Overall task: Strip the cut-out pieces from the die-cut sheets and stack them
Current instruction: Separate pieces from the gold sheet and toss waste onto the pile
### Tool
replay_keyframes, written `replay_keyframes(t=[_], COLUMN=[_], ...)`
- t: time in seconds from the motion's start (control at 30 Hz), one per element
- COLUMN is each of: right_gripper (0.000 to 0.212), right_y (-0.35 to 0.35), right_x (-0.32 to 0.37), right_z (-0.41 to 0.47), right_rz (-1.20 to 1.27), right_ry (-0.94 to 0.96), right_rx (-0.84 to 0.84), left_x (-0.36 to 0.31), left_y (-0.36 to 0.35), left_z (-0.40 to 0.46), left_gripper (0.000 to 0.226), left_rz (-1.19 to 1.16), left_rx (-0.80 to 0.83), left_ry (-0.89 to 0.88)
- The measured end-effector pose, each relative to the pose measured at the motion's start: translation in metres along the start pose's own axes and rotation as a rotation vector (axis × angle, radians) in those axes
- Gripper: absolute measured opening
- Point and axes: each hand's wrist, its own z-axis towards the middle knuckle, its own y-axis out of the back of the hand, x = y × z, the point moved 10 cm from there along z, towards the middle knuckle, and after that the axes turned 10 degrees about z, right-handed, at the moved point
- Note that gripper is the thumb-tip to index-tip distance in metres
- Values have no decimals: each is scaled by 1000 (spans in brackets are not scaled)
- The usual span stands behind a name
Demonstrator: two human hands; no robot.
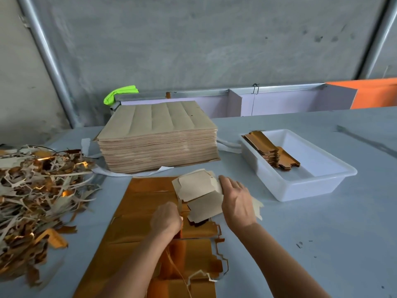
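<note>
A gold die-cut sheet [137, 214] lies on the grey table in front of me. My left hand [166, 218] is curled on the sheet near its middle, pinching a thin waste strip at a cut edge. My right hand [237, 203] grips a bundle of cut-out pieces [199, 194], beige backs up, lifted off the sheet's right side. Torn edge trim [219, 254] hangs along the sheet's right border. A tall stack of uncut sheets [159, 138] stands behind. Finished gold pieces [272, 149] lie stacked in a white tray [305, 186].
A big heap of waste strips [36, 194] covers the table's left side. A low lilac partition [268, 102] and an orange panel [373, 93] run along the far edge. Green tape [120, 94] wraps a rail end. Bare table [322, 244] lies at right.
</note>
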Motion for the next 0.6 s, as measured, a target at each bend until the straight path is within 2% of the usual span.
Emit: replay_keyframes(t=[0.07, 0.2, 0.3, 0.5, 0.6], right_gripper=[30, 30, 39, 52, 49], right_y=[-13, -77, -104, -105, -103], right_x=[8, -4, -11, -14, -11], right_z=[2, -11, -26, -29, -24], right_rz=[-97, -170, -156, -98, -197], right_ry=[101, 112, 132, 218, 276], right_rx=[41, 360, 507, 697, 716], left_x=[-4, -5, 1, 4, 4], left_y=[-3, -1, -1, -4, -3], left_z=[0, 1, 3, 6, 4], left_gripper=[13, 10, 9, 10, 10], left_rz=[-12, -104, -170, -219, -228], left_rx=[-16, -60, -44, -24, -30], left_ry=[-32, -86, -108, -129, -136])
